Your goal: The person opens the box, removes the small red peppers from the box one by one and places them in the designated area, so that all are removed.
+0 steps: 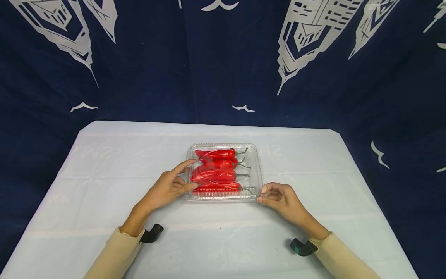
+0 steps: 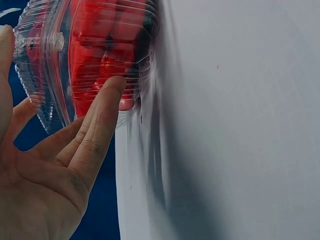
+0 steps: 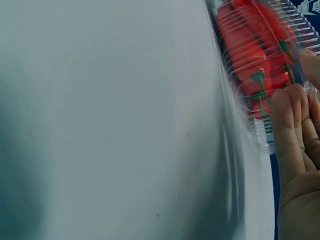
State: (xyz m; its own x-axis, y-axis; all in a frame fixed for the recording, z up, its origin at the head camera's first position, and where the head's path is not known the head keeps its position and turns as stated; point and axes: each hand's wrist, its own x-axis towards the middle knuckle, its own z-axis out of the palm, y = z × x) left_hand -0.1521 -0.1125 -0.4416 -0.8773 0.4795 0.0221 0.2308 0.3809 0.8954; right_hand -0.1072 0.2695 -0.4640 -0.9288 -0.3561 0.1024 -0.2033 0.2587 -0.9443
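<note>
A clear plastic clamshell container (image 1: 257,170) lies on the table with its lid down. Through the lid several red chili peppers (image 1: 217,176) with green stems show, side by side. My left hand (image 1: 168,188) rests against the container's left end, thumb near the front and index finger farther back. In the left wrist view, its fingers (image 2: 95,132) are fairly straight and touch the ribbed side. At the near right corner, my right hand (image 1: 280,199) pinches the container's rim between thumb and fingers. The right wrist view shows its fingertips (image 3: 284,102) at that rim.
A white cloth (image 1: 223,240) with faint creases covers the table. Behind it hangs a dark blue curtain (image 1: 156,77) with white building and bird prints. Black wrist devices (image 1: 152,233) sit at both cuffs.
</note>
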